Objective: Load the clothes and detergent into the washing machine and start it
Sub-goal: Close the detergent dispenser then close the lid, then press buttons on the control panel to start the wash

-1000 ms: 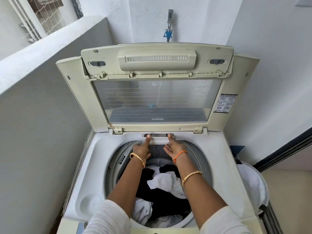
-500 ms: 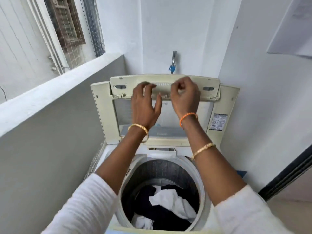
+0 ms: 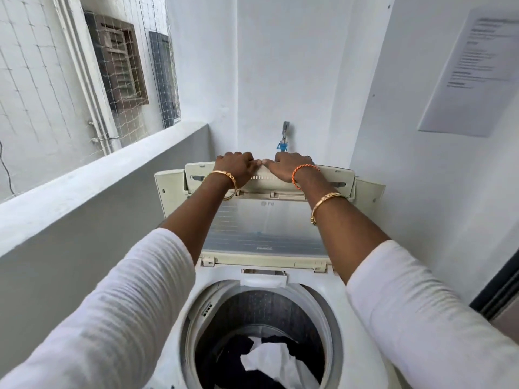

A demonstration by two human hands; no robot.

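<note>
the lid stands upright at the back edge of the washing machine, over the drum where dark and white clothes lie. my left hand and right hand curl over its top edge, gripping it side by side. it looks stiff, hinged, fairly light; that top edge seems the best hold. a small logo on the lid is too blurred to read.
</note>
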